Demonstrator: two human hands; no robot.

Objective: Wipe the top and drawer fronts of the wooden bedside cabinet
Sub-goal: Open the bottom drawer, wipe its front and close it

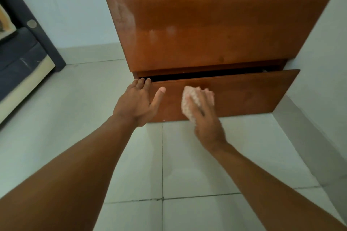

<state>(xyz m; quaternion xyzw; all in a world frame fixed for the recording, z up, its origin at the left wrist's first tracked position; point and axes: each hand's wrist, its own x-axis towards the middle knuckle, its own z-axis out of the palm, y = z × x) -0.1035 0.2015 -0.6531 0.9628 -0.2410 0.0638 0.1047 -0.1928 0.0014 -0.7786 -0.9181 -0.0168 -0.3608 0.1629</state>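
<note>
We are seeing a reddish-brown wooden cabinet (206,30) showing glossy sheen and pale dusty smears on its upper drawer front (187,24). We are seeing a pale pink, nubbly-patterned cloth (188,103), whitish-grey floor tiles (187,165) with dark grout lines, and a dark navy bed frame (24,24) edged in cream.
</note>
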